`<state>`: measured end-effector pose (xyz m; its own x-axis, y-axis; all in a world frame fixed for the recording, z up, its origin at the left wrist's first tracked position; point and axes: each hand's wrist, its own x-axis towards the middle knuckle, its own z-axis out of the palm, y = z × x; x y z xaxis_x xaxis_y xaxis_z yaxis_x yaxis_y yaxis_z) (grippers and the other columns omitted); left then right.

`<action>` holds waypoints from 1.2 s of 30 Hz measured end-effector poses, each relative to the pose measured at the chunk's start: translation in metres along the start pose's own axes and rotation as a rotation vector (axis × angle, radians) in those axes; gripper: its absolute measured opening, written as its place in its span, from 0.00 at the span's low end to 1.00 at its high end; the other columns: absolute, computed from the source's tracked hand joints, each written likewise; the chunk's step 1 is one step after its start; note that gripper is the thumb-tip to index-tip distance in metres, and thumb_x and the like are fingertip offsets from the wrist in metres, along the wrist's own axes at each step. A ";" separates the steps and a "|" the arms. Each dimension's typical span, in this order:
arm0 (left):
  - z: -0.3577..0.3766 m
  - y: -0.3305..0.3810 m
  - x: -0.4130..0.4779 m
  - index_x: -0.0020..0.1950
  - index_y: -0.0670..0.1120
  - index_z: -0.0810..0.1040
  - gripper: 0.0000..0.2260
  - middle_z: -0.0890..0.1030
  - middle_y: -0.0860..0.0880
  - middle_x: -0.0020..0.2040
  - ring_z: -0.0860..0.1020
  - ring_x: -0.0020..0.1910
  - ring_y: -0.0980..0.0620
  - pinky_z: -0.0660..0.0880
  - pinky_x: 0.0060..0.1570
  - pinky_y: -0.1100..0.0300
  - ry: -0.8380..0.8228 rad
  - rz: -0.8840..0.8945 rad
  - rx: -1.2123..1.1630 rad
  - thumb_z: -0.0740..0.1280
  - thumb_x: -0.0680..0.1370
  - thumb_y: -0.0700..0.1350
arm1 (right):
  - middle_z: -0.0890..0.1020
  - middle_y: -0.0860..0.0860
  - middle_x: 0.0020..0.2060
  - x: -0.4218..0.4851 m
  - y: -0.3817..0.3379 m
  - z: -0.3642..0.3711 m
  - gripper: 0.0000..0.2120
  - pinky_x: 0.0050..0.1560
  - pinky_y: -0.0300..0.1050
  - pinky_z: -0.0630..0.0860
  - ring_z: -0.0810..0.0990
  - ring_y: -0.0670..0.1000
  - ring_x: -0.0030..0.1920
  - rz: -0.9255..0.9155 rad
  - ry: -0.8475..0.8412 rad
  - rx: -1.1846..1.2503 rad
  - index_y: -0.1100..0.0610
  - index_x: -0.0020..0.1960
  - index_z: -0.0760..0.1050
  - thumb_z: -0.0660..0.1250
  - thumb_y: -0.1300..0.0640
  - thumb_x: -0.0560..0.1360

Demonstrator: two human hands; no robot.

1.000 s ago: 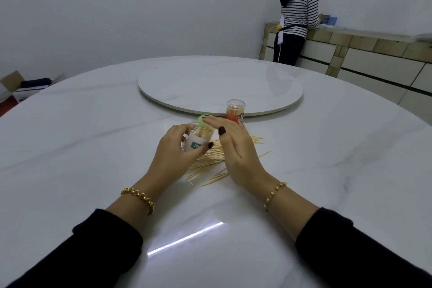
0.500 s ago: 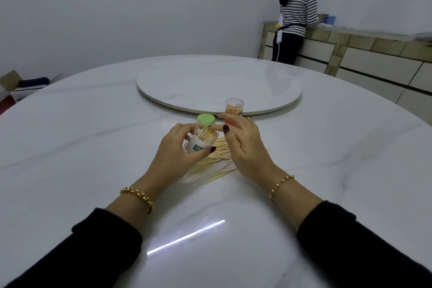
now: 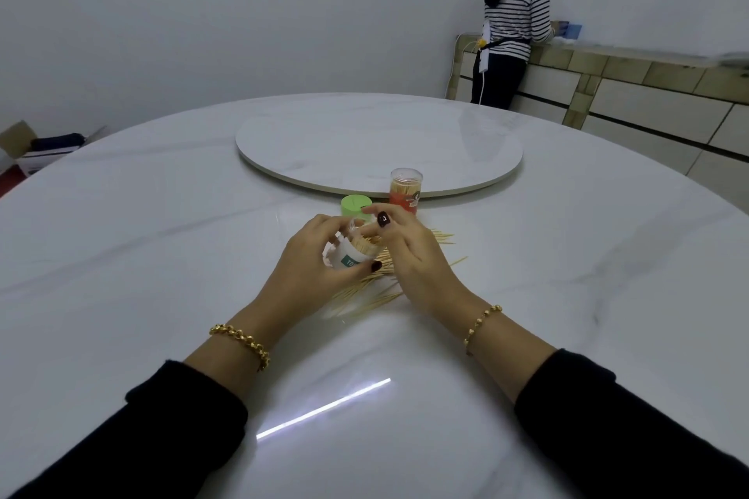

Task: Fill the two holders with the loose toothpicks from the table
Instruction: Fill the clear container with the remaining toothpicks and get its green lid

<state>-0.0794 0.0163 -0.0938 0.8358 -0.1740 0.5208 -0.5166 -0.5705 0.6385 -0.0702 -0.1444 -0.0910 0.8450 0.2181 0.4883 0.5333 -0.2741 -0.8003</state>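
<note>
The white holder [image 3: 344,257] is a small plastic cylinder with a teal label. It is tilted, its open mouth packed with pale wooden toothpick ends, and its round green lid [image 3: 356,205] shows just behind the mouth (whether hinged to it I cannot tell). The second holder [image 3: 405,190] is a clear cylinder with a red label and a clear cap. It stands upright and is full of sticks. The loose toothpicks [image 3: 371,290] are thin, pointed and straw-coloured, and lie fanned out in a shallow heap.

The bench [image 3: 142,255] is a large round top of glossy white marble with faint grey veins. A round turntable [image 3: 377,142] of the same stone sits at its centre. The walls are plain and pale. In the far corner a person [image 3: 512,24] in a striped top stands at a tiled sideboard [image 3: 648,93], and a cardboard box [image 3: 24,150] sits at the left edge.

The left hand [image 3: 308,271] grips the white holder, fingers and thumb wrapped round its body, just above the loose toothpicks. The right hand [image 3: 413,255] has bent fingers whose tips are at the holder's mouth. I cannot tell whether they pinch any sticks. The second holder stands just beyond the right hand, at the turntable's near rim.
</note>
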 end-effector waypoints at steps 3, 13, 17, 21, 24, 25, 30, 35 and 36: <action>0.000 0.000 0.000 0.59 0.48 0.77 0.21 0.78 0.53 0.53 0.74 0.50 0.60 0.67 0.47 0.76 0.009 0.005 0.002 0.76 0.68 0.48 | 0.77 0.48 0.55 -0.001 -0.005 0.000 0.20 0.59 0.41 0.71 0.75 0.47 0.60 -0.014 0.022 0.046 0.52 0.42 0.82 0.52 0.48 0.79; -0.001 -0.001 0.000 0.59 0.53 0.76 0.20 0.77 0.54 0.52 0.74 0.50 0.61 0.68 0.47 0.75 -0.004 0.009 -0.011 0.77 0.69 0.50 | 0.73 0.48 0.62 0.002 0.006 -0.005 0.21 0.65 0.50 0.67 0.69 0.47 0.65 -0.101 0.021 -0.256 0.51 0.55 0.82 0.50 0.48 0.81; -0.001 -0.003 0.001 0.60 0.51 0.76 0.22 0.77 0.53 0.52 0.73 0.49 0.61 0.67 0.46 0.76 0.004 0.001 0.007 0.76 0.68 0.52 | 0.74 0.48 0.59 0.002 0.008 -0.007 0.26 0.63 0.59 0.66 0.71 0.51 0.61 -0.135 0.056 -0.450 0.52 0.51 0.81 0.46 0.43 0.79; -0.001 -0.006 0.001 0.63 0.46 0.76 0.25 0.77 0.52 0.54 0.74 0.48 0.59 0.68 0.45 0.75 -0.012 -0.014 0.048 0.76 0.68 0.51 | 0.76 0.47 0.51 0.004 0.005 -0.009 0.18 0.58 0.58 0.70 0.75 0.48 0.55 -0.132 0.127 -0.303 0.55 0.44 0.81 0.53 0.52 0.79; -0.001 -0.006 0.001 0.63 0.46 0.76 0.25 0.77 0.52 0.54 0.73 0.50 0.57 0.68 0.46 0.74 -0.011 -0.029 0.049 0.75 0.69 0.52 | 0.78 0.47 0.48 0.005 0.004 -0.012 0.12 0.54 0.44 0.72 0.75 0.44 0.51 -0.132 0.171 -0.265 0.56 0.45 0.79 0.57 0.57 0.78; -0.001 -0.006 0.001 0.63 0.46 0.75 0.25 0.77 0.52 0.55 0.73 0.51 0.56 0.68 0.47 0.73 -0.010 -0.036 0.046 0.74 0.69 0.53 | 0.78 0.46 0.47 0.006 0.004 -0.015 0.11 0.52 0.39 0.71 0.75 0.43 0.50 -0.119 0.176 -0.265 0.57 0.46 0.79 0.58 0.58 0.78; -0.001 -0.007 0.001 0.65 0.48 0.73 0.24 0.76 0.54 0.56 0.73 0.54 0.56 0.65 0.47 0.79 -0.001 -0.077 0.012 0.74 0.71 0.50 | 0.78 0.44 0.56 0.010 0.024 -0.036 0.11 0.61 0.50 0.67 0.74 0.46 0.59 0.071 0.002 -0.534 0.51 0.57 0.77 0.61 0.60 0.78; -0.002 -0.008 0.002 0.65 0.49 0.73 0.24 0.76 0.55 0.58 0.73 0.55 0.57 0.65 0.48 0.79 -0.012 -0.083 0.004 0.73 0.71 0.51 | 0.67 0.43 0.70 0.009 0.036 -0.049 0.18 0.69 0.63 0.55 0.63 0.46 0.70 0.188 -0.242 -0.821 0.44 0.68 0.70 0.58 0.56 0.80; -0.002 -0.008 0.002 0.65 0.49 0.72 0.24 0.76 0.55 0.58 0.73 0.55 0.57 0.65 0.48 0.78 -0.014 -0.084 0.003 0.73 0.72 0.51 | 0.66 0.43 0.71 0.009 0.036 -0.049 0.18 0.70 0.66 0.52 0.62 0.46 0.71 0.200 -0.266 -0.828 0.44 0.68 0.70 0.57 0.56 0.81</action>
<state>-0.0737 0.0218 -0.0969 0.8788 -0.1359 0.4574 -0.4436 -0.5862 0.6780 -0.0415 -0.1985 -0.0987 0.9429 0.2754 0.1871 0.3222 -0.8966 -0.3039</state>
